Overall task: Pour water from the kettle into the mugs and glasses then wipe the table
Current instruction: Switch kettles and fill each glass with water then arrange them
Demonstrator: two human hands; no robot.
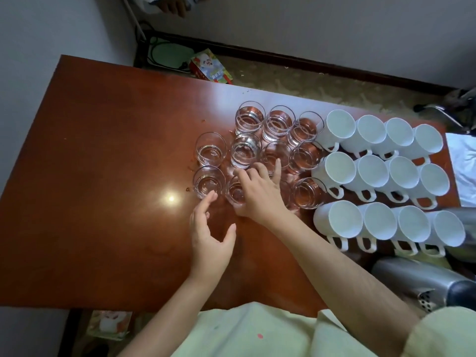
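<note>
Several clear glasses point(249, 119) holding water stand clustered at the middle of the red-brown table point(103, 155). To their right, white mugs point(340, 167) stand in three rows, handles toward me. My right hand point(260, 194) reaches over the cluster, with finger and thumb clasped around one front glass point(235, 193). My left hand point(210, 235) is open with its fingers apart, and the fingertips are at the base of the front-left glass point(208, 181). A steel kettle point(417, 279) lies at the table's near right corner, by my right forearm.
A white cloth or paper point(463, 171) sits at the right edge beyond the mugs. Small crumbs or drops point(189, 188) dot the table left of the glasses. A colourful box point(210, 69) lies on the floor behind the table. Another person's hand point(173, 6) shows at the top.
</note>
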